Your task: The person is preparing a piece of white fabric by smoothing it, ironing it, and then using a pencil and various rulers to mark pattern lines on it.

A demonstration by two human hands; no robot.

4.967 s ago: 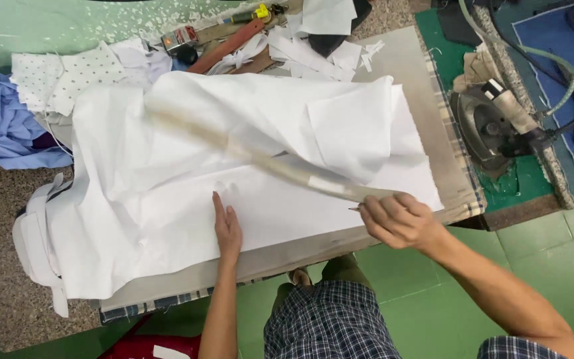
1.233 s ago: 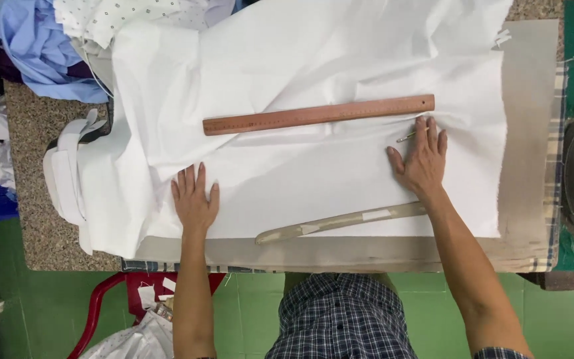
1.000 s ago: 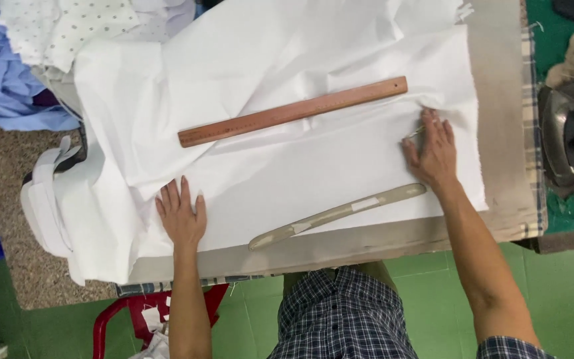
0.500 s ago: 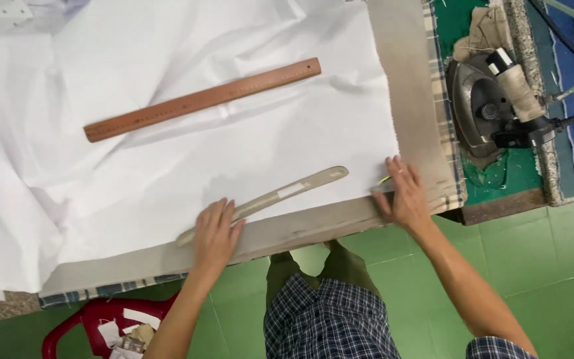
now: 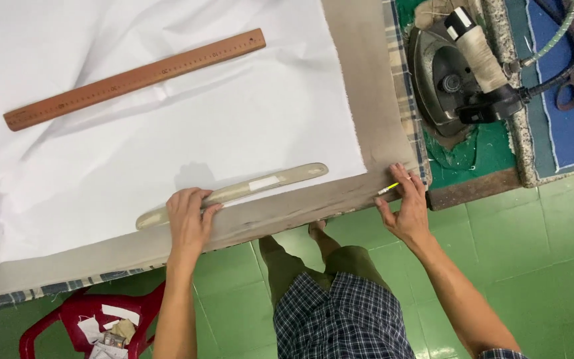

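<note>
The white cloth [image 5: 167, 126] lies spread flat over the padded table [image 5: 367, 86], so the work looks to be at the marking-out stage. Along the cloth's near edge lies a pale curved ruler [image 5: 234, 194]; the left hand [image 5: 189, 223] rests on its left end, fingers loosely curled over it. Off the cloth's near right corner, the right hand [image 5: 405, 211] grips the table edge and pinches a small yellow pencil [image 5: 388, 189]. A wooden ruler [image 5: 134, 78] lies untouched farther up the cloth. Drawing a line would likely need the curved ruler pressed steady first.
</note>
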